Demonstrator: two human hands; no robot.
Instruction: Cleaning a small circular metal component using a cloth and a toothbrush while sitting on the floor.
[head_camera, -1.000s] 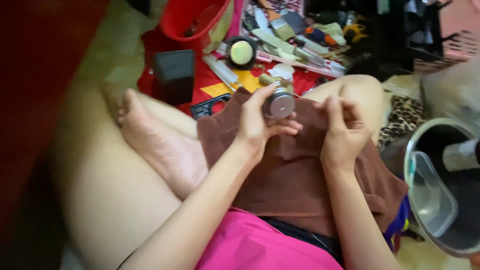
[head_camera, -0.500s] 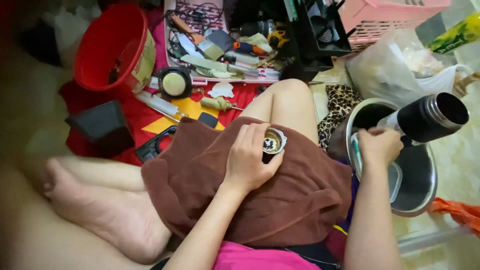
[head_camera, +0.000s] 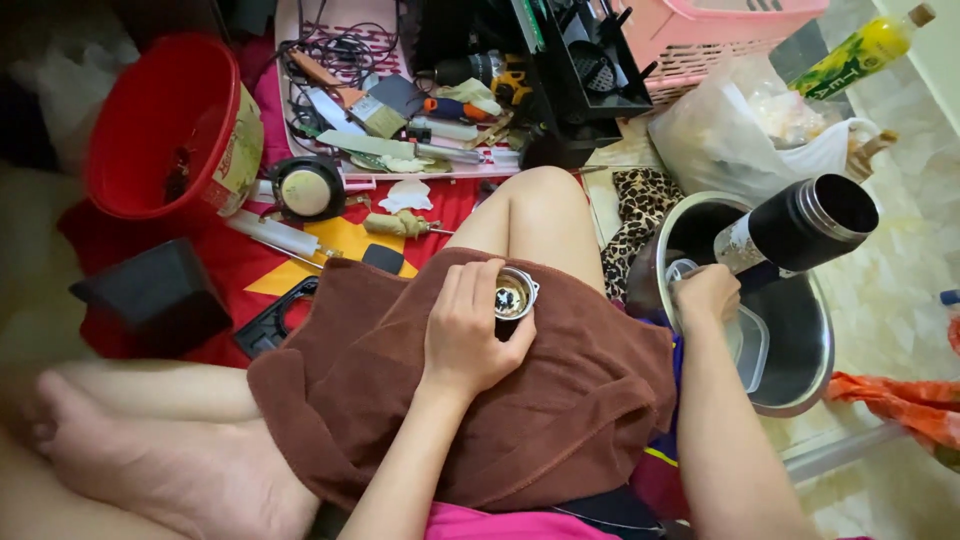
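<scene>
My left hand (head_camera: 468, 335) rests on a brown towel (head_camera: 560, 410) spread over my lap and grips a small round metal lid or cup (head_camera: 514, 295), its open side facing up. My right hand (head_camera: 707, 293) holds a black flask with a steel rim (head_camera: 800, 225) by its lower end, tilted with its mouth pointing up and right. The flask hangs over a large steel pot (head_camera: 800, 350) that has a clear plastic container inside it.
A red bucket (head_camera: 170, 130) stands at the upper left, a black box (head_camera: 150, 295) below it. Brushes, tools and cables (head_camera: 400, 110) litter a red mat. A pink basket (head_camera: 720, 30), plastic bag (head_camera: 740, 130) and green bottle (head_camera: 860, 50) sit at the upper right.
My right hand has left the towel, reached right and picked up the black flask over the pot. My left hand stayed on the metal lid. The camera view swung right.
</scene>
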